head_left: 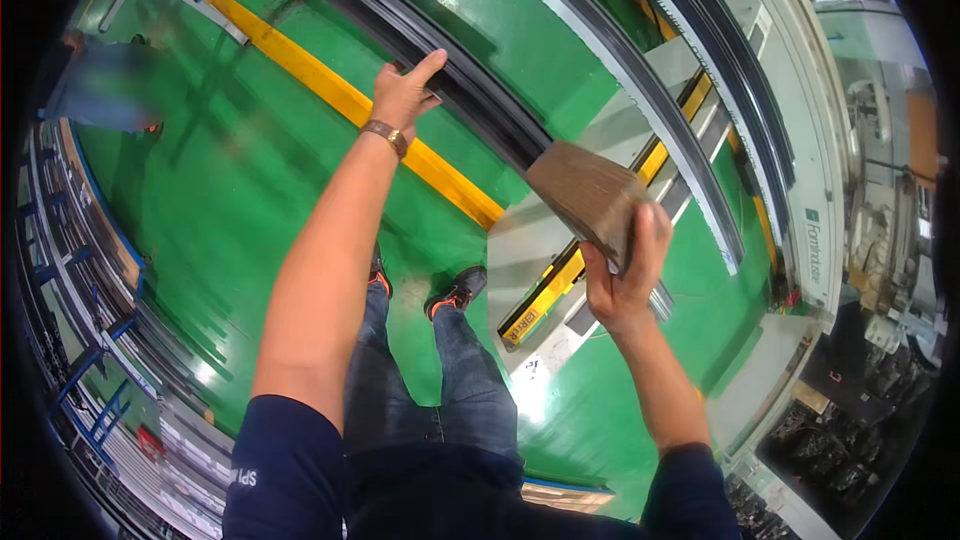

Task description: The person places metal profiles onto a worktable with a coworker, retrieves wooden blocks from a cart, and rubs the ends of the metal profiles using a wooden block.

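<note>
A long dark profile (465, 85) runs slantwise from the top left toward the middle. My left hand (402, 98) is closed on its near edge, thumb laid over the top and fingers tucked underneath. At the profile's right end sits a brown, block-like piece (585, 190), with faint lines along its side. Whether it is a separate cover or part of the profile, I cannot tell. My right hand (632, 275) grips that piece from the right, with fingers on its far side and thumb at its lower edge. The profile is slightly blurred.
Beneath the profile is a pale machine bed (520, 270) with yellow-and-black rails (548, 305). A yellow beam (440, 175) crosses the green floor. Another long profile (640, 70) lies beyond. Racks of bars (110, 360) stand left, a person (110, 85) upper left, and a white machine (815, 190) right.
</note>
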The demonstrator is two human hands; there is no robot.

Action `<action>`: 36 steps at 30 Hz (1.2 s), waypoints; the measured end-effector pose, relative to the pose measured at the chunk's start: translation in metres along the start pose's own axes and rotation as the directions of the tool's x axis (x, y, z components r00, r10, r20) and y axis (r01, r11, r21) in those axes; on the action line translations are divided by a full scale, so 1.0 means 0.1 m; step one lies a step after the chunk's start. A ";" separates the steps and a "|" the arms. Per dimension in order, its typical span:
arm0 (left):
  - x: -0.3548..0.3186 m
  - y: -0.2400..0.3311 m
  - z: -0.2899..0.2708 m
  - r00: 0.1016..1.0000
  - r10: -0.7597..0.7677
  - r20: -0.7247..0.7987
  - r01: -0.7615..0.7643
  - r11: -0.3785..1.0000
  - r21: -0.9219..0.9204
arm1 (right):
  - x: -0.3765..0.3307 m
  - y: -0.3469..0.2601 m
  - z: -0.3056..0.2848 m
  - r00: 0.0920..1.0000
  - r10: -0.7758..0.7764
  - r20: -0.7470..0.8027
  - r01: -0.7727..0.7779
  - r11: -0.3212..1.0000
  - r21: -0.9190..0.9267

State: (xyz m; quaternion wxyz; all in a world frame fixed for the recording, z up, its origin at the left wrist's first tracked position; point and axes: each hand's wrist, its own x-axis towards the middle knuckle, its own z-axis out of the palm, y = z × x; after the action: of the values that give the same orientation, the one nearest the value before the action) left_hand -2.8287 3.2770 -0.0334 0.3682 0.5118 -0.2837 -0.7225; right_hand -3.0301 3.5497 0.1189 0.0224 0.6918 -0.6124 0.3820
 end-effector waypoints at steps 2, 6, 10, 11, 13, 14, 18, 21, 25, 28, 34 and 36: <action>0.00 -0.01 0.05 1.000 0.023 -0.012 -0.023 1.000 -0.019 | 0.09 0.04 0.19 0.993 -0.065 -0.099 0.073 0.995 0.071; -0.03 -0.04 0.10 0.997 0.044 -0.056 -0.044 0.999 0.007 | 0.12 0.28 0.44 0.969 0.167 0.183 -0.152 0.984 -0.094; -0.12 0.01 0.08 0.993 0.067 -0.093 -0.071 0.997 -0.034 | 0.45 -0.05 0.48 0.979 0.116 0.170 -0.105 0.992 -0.072; -0.04 0.02 0.07 0.990 0.065 -0.126 -0.065 0.998 0.008 | 0.51 -0.10 0.56 1.000 0.014 0.023 -0.013 1.000 -0.017; -0.01 0.01 0.05 0.989 0.073 -0.129 -0.074 0.997 -0.001 | 0.55 -0.12 0.76 0.998 -0.054 -0.030 0.053 0.997 -0.051; 0.01 0.00 0.07 0.989 0.077 -0.123 -0.078 0.997 -0.007 | 0.64 -0.08 0.84 0.949 0.055 0.310 0.014 0.976 -0.217; 0.01 0.02 0.04 0.994 0.038 -0.102 -0.039 0.999 -0.009 | 0.62 0.03 1.03 0.957 0.142 0.251 -0.121 0.988 -0.097; 0.16 0.25 -0.11 0.999 -0.020 -0.033 0.017 0.995 -0.100 | 0.58 0.04 0.99 0.956 0.164 0.244 -0.134 0.982 -0.133; 0.73 0.84 -0.63 0.998 0.042 -0.050 -0.048 0.992 -0.113 | 0.68 -0.04 1.14 0.956 0.168 0.241 -0.135 0.980 -0.149; 0.97 1.12 -0.73 0.983 0.052 -0.178 -0.036 0.995 0.091 | 0.98 -0.22 1.24 0.971 0.143 0.190 -0.123 0.986 -0.113; 0.97 1.16 -0.54 0.986 0.075 -0.146 -0.058 0.991 0.119 | 1.26 -0.16 1.70 0.965 0.116 0.236 -0.079 0.984 -0.161; 1.00 1.10 -0.68 0.991 0.092 -0.096 -0.093 0.996 -0.013 | 1.38 -0.33 1.79 0.946 0.200 0.255 -0.174 0.977 -0.122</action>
State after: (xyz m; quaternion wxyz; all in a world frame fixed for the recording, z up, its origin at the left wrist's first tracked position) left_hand -2.7584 3.1300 -0.0214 0.4189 0.5289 -0.2829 -0.6818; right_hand -2.9175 3.3542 0.0837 -0.0624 0.6735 -0.6908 0.2554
